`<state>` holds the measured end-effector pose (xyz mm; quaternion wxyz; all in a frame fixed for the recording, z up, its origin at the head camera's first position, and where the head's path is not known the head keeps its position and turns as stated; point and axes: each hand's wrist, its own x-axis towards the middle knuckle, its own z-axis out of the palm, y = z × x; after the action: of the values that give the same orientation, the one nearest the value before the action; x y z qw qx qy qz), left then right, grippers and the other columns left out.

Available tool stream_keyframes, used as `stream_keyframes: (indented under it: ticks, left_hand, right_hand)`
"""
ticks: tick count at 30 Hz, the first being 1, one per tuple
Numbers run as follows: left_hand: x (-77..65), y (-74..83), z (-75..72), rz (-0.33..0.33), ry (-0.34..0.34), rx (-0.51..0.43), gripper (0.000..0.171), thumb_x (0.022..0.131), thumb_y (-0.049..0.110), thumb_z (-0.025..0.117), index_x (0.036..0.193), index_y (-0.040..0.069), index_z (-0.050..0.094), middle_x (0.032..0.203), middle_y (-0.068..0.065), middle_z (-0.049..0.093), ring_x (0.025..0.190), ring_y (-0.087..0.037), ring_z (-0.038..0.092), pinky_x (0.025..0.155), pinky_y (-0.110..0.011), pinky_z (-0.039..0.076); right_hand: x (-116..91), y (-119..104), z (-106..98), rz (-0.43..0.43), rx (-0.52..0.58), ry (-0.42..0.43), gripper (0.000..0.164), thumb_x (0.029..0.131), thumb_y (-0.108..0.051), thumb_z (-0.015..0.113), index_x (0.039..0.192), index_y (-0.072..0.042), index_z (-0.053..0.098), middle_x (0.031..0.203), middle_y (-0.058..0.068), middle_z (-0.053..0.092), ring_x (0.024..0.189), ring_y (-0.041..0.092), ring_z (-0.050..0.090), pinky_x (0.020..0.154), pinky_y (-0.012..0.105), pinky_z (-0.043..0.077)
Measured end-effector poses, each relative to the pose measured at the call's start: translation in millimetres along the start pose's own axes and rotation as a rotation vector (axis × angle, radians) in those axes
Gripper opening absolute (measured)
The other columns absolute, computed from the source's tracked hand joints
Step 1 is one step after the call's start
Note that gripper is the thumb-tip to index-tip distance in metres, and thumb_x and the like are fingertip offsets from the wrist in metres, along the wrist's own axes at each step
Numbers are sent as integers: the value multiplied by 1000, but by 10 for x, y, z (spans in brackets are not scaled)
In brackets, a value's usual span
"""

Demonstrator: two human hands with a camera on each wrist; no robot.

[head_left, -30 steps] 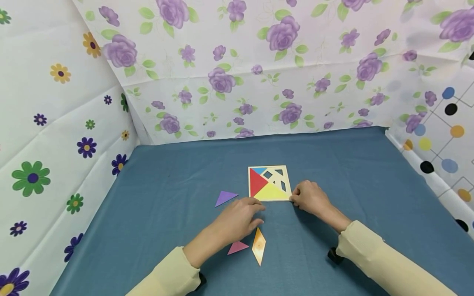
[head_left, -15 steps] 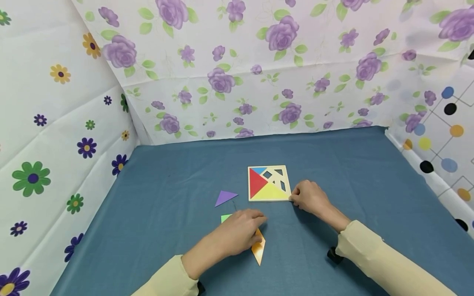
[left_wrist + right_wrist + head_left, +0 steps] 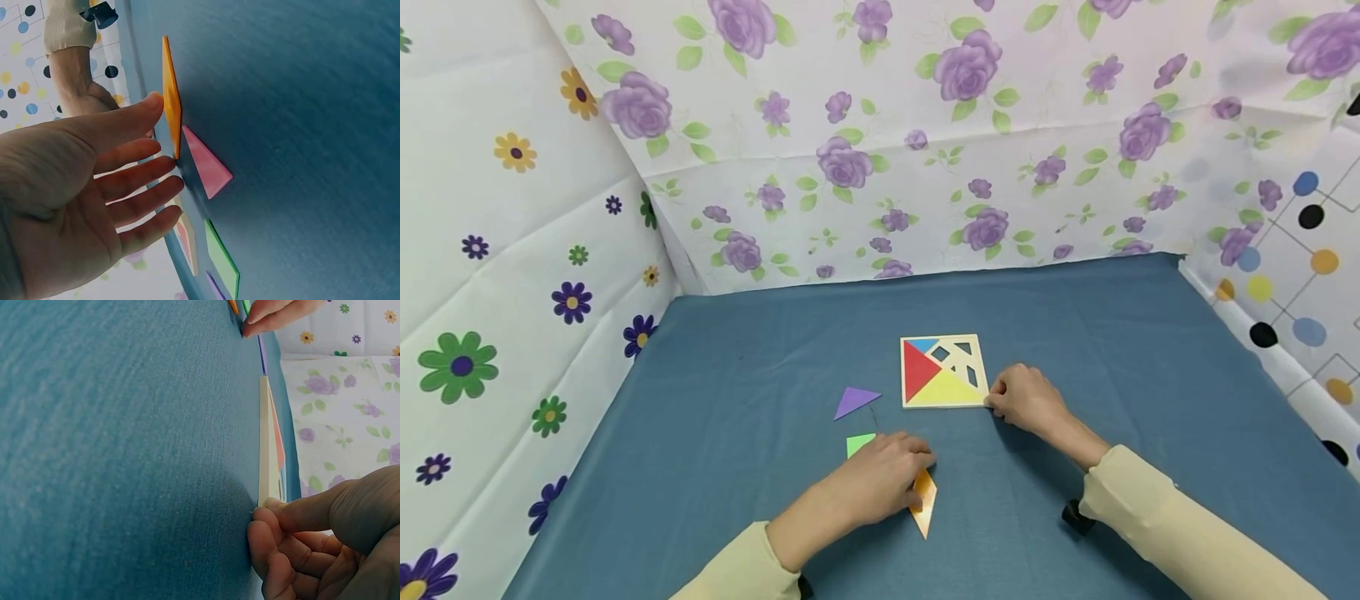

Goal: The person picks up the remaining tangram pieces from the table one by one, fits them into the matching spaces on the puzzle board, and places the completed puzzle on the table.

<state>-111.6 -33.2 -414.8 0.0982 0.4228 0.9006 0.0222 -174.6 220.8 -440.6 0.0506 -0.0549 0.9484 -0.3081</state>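
Observation:
My right hand [image 3: 1026, 404] pinches the near right corner of a wooden tangram board [image 3: 961, 358] between thumb and fingers. Set in the board are a red triangle [image 3: 919, 372], a yellow triangle [image 3: 946, 390] and a blue piece [image 3: 921, 344]; several dark cut-outs show at its right. My left hand [image 3: 880, 475] hovers low over the loose pieces, fingers extended. Its thumb tip overlaps an orange parallelogram [image 3: 172, 103] lying on the cloth. A pink triangle [image 3: 206, 165] lies beside that, hidden under the hand in the head view. A green piece [image 3: 859, 443] is partly covered.
A purple triangle [image 3: 855, 402] lies left of the board. Blue cloth [image 3: 760, 358] covers the table. Flowered sheets [image 3: 850, 92] rise behind and at the left, and a dotted sheet [image 3: 1292, 292] stands at the right.
My left hand has drawn a little toward the near edge, its thumb now over the orange parallelogram. The green piece has come into sight and the pink triangle is covered. My right hand stays put.

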Motion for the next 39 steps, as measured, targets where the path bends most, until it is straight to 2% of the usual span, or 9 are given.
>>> stream_keyframes:
  ticks: [11,23,27,33,39]
  left_hand:
    - [-4,68,40,-2,-5,38,39,87,28,86,122,14,76,129,-1,65,118,-17,58,103,-30,48]
    - [13,63,22,-68,26,-61,29,84,20,89,111,17,78,102,3,62,93,-12,53,83,-25,49]
    - [49,61,13,-97,1,-93,30,83,18,89,111,17,77,99,4,60,92,-12,53,81,-26,50]
    - [106,19,-9,-133,-72,-154,34,83,23,90,113,18,75,102,5,58,96,-11,51,86,-27,50]
    - [156,-58,-24,-123,-120,-220,34,81,26,92,108,19,73,98,7,55,94,-9,48,86,-25,48]
  right_hand:
    - [-4,-12,1,7,6,-4,18,94,-6,75,76,-5,77,62,1,65,52,15,59,48,32,49]
    - [-5,-25,7,2,-8,5,19,94,-6,74,75,-6,77,62,1,65,52,15,58,48,31,47]
    - [-3,-26,5,20,-11,-6,17,93,-7,75,77,-5,77,63,1,65,52,15,58,47,31,46]
    - [3,-20,15,23,-22,-1,18,94,-7,75,76,-6,77,62,1,65,52,15,58,47,31,46]
    - [6,-18,20,27,-15,2,17,94,-7,75,77,-6,77,62,1,64,51,15,57,47,30,46]
